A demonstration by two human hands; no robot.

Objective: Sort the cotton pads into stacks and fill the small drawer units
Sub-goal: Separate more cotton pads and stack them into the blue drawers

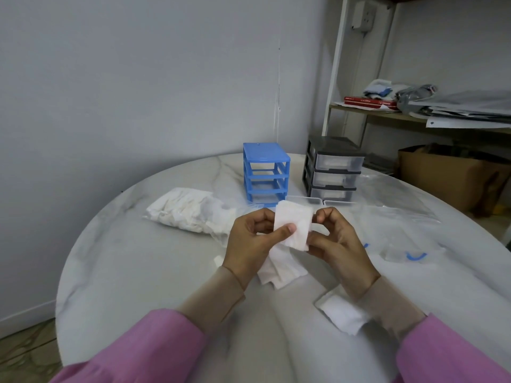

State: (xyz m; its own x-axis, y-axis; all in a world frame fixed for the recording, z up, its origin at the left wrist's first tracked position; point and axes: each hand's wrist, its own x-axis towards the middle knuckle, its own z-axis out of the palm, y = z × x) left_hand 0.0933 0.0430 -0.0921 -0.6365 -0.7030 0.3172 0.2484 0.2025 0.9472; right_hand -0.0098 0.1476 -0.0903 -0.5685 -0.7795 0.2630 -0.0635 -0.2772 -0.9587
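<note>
Near the right sleeve, small stack of pads (341, 313) on table (138, 272). Above loose pads (282, 272), one pad (293, 226) pinched by left hand (253, 241) and right hand (338, 241). Left, bag of pads (190, 214). Far, blue drawer frame (265, 172) without drawers, beside grey drawers (333, 170).

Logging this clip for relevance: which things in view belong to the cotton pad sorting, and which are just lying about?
Job:
held cotton pad, pinched by left hand and right hand
loose pads
bagged pads
small stack
blue drawer unit
grey drawer unit

Lying about:
cardboard box
red books
shelf papers
</note>
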